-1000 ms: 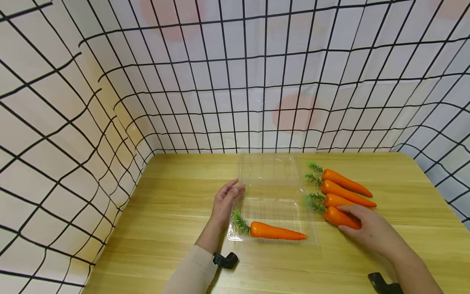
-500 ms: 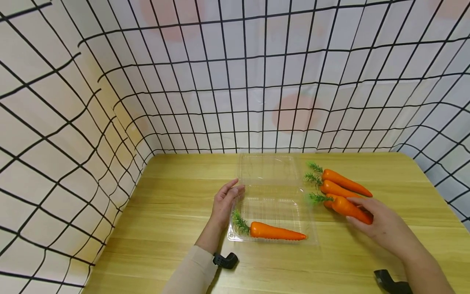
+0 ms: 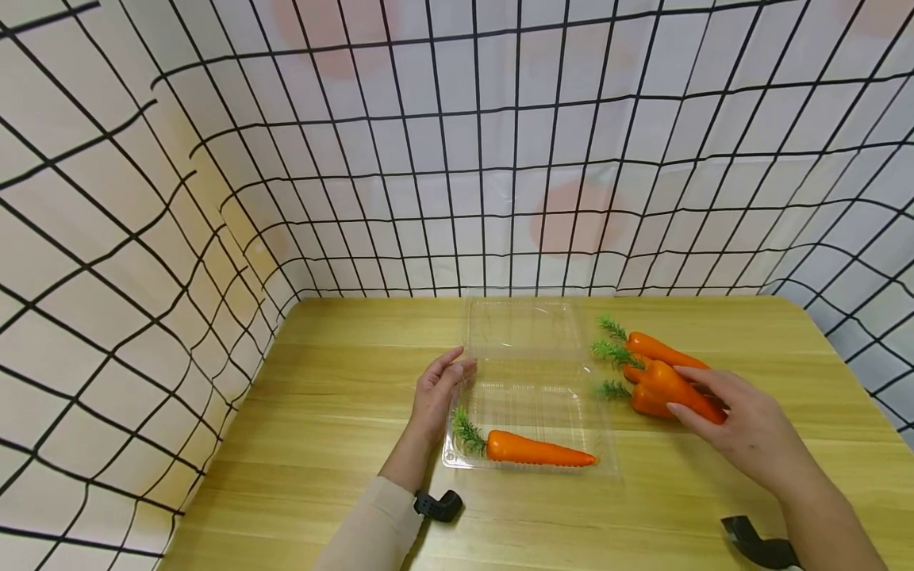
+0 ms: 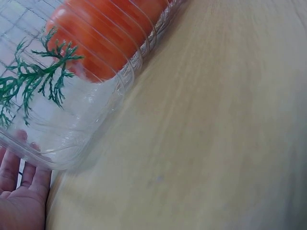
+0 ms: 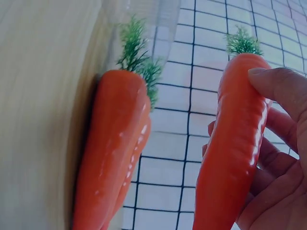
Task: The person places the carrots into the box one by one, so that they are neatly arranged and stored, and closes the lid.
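My right hand [image 3: 750,428] grips an orange carrot [image 5: 235,134] with a green leafy top, thumb on one side and fingers round the other. In the head view this carrot is lifted over other carrots lying on the table; one carrot [image 3: 646,403] shows just below it and another [image 3: 667,349] lies behind. My left hand [image 3: 435,392] touches the left rim of a clear plastic clamshell box [image 3: 535,404], its fingers fairly straight. The box stands with its lid [image 3: 524,325] laid back. Along its near side lies one carrot [image 3: 539,450], leaves to the left.
A wooden table [image 3: 336,412] carries everything. Grid-patterned white cloth [image 3: 428,159] rises behind and beside it. The box lid reaches close to the back cloth. Black wrist cameras, such as the left one [image 3: 440,506], sit on both wrists.
My right hand has lifted the nearest carrot of the right-hand group and carried it up and slightly away, over the others. My left hand and the box have not moved.
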Demonstrator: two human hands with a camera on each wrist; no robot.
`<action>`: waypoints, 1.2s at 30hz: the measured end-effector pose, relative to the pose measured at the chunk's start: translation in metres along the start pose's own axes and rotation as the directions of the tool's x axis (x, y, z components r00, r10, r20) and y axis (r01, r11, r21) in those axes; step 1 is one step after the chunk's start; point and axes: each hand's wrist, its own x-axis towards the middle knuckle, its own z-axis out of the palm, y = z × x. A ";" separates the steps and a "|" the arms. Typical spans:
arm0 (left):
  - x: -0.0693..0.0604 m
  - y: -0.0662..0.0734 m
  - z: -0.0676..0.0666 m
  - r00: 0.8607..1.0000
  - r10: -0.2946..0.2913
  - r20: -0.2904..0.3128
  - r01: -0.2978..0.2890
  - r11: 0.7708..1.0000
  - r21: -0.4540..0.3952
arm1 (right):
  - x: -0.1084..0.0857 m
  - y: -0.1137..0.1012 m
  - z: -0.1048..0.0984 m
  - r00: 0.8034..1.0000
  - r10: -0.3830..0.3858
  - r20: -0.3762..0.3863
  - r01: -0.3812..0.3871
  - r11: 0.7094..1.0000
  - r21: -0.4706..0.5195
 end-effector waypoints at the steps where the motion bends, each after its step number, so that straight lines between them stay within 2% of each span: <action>1: 0.000 0.000 0.000 1.000 0.001 0.001 -0.001 1.000 -0.001 | 0.001 -0.003 0.000 1.000 -0.007 -0.004 0.007 1.000 0.002; 6: 0.000 0.001 0.000 1.000 0.001 0.001 -0.001 1.000 -0.004 | 0.006 -0.015 0.001 0.997 -0.079 -0.027 0.079 0.997 0.003; 13: 0.000 0.000 -0.001 1.000 -0.006 -0.003 0.006 1.000 0.019 | 0.011 -0.030 0.009 0.993 -0.110 -0.035 0.111 0.993 0.037; 16: 0.000 0.000 -0.001 1.000 -0.013 -0.006 0.013 1.000 0.020 | 0.013 -0.035 0.012 0.988 -0.146 -0.057 0.148 0.989 0.024; 25: 0.001 0.000 0.000 1.000 -0.010 -0.011 0.010 1.000 -0.004 | 0.017 -0.049 0.025 0.973 -0.225 -0.046 0.226 0.974 0.017; 29: 0.000 0.000 0.000 1.000 -0.007 -0.015 0.007 1.000 0.000 | 0.018 -0.058 0.031 0.964 -0.265 -0.030 0.266 0.964 0.021; 36: 0.001 0.001 0.000 1.000 -0.010 -0.017 0.010 1.000 -0.016 | 0.018 -0.073 0.040 0.968 -0.246 0.056 0.241 0.967 0.086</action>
